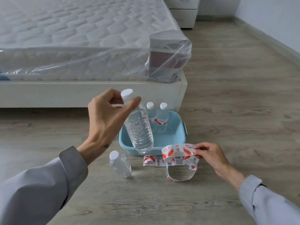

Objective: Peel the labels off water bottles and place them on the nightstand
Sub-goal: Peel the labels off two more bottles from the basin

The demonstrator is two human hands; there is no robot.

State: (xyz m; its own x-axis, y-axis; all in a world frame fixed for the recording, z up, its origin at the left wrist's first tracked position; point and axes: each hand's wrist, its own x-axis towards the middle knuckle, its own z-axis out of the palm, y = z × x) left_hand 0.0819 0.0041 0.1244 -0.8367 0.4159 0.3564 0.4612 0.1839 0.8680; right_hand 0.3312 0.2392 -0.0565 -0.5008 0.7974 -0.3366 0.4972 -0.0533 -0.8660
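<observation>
My left hand (107, 116) grips a clear, label-free water bottle (139, 130) by its neck, just under the white cap, and holds it tilted above the light blue tub (178, 127). My right hand (209, 153) pinches one end of a red-and-white label (177, 151) that hangs in loops down to the floor. Another peeled label (152, 160) lies flat on the floor in front of the tub. A second bare bottle (120, 164) stands on the floor to the left of it. Two labelled bottles (162, 119) stand inside the tub at its far side.
A bed with a plastic-wrapped mattress (81, 38) on a white frame (90, 93) fills the upper left. A white nightstand with drawers (183, 12) stands at the top, beyond the bed's corner. Wood-look flooring (235, 95) stretches to the right wall.
</observation>
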